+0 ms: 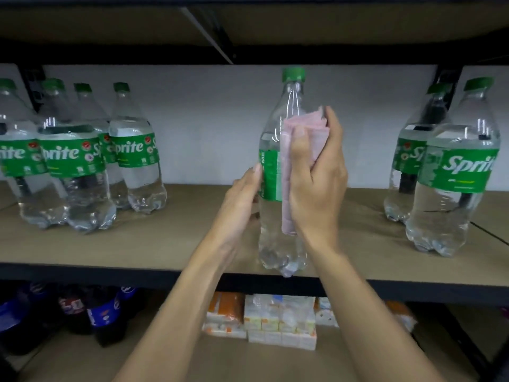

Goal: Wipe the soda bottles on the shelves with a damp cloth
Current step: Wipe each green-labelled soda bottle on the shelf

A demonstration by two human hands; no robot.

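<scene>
A clear Sprite bottle with a green cap and green label is held up in front of the middle shelf, its base at the shelf's front edge. My left hand grips its left side at label height. My right hand grips a folded pink cloth and presses it against the bottle's right side, from the shoulder down past the label. Several more Sprite bottles stand on the shelf at the left, and two Sprite bottles stand at the right.
The dark frame of the upper shelf runs above the bottles. On the lower shelf stand dark cola bottles at the left and stacked small cartons in the middle. A white wall backs the middle shelf.
</scene>
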